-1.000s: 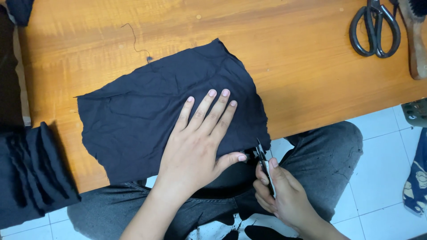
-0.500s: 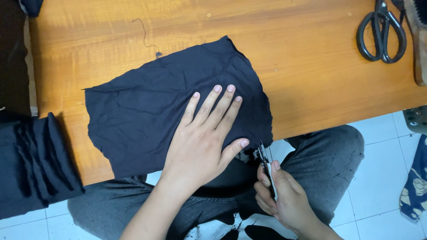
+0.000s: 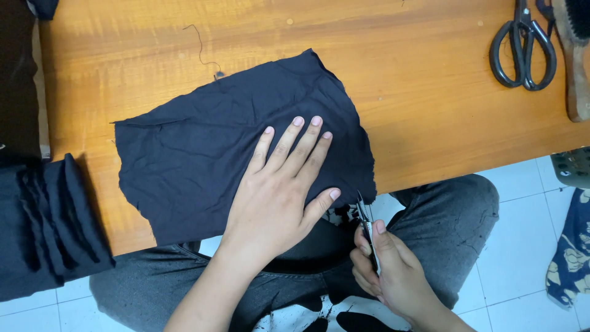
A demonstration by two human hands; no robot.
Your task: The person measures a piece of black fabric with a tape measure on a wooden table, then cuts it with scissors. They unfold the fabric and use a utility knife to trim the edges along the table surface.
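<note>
Pressing flat, fingers spread, the left hand (image 3: 279, 193) pins soft, limp dark cloth (image 3: 239, 147) on the surface's (image 3: 430, 92) near edge; the right hand (image 3: 390, 273) grips small snips (image 3: 367, 224) at its frayed near-right corner.

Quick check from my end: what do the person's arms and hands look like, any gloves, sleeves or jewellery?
Both are bare. The left hand and right hand wear no gloves, rings or watch that shows. No sleeve reaches either forearm in view. Fingernails are short and unpainted.
</note>
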